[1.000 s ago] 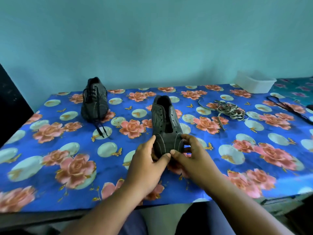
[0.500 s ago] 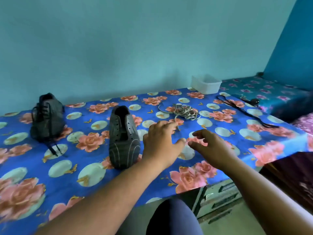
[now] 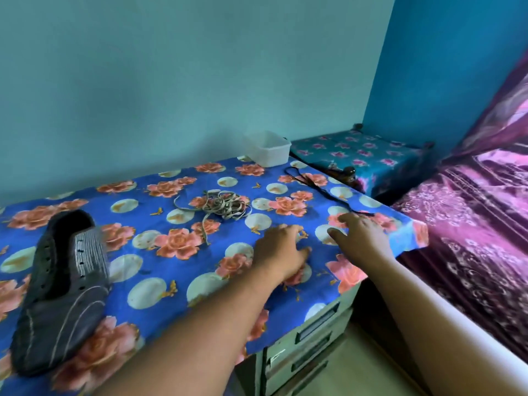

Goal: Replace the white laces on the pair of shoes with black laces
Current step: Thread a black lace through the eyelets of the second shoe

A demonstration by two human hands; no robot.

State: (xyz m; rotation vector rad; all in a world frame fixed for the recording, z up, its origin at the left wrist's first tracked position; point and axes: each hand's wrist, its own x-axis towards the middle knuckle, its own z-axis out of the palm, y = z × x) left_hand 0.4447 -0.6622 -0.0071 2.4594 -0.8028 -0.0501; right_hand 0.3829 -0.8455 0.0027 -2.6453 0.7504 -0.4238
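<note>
My right hand (image 3: 361, 237) and left hand (image 3: 281, 248) hover with fingers loose, holding nothing, near the black lace (image 3: 320, 188) on the bench (image 3: 160, 281). I could drag it off the edge, or catch the white laces (image 3: 221, 207). The unlaced shoe (image 3: 61, 292) lies far left.

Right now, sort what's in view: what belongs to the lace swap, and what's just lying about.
For the job:
- unlaced dark shoe
- black lace, near the right hand
- removed white laces, in a heap

Lying about:
- white plastic tub
- small dark object past the table edge
</note>
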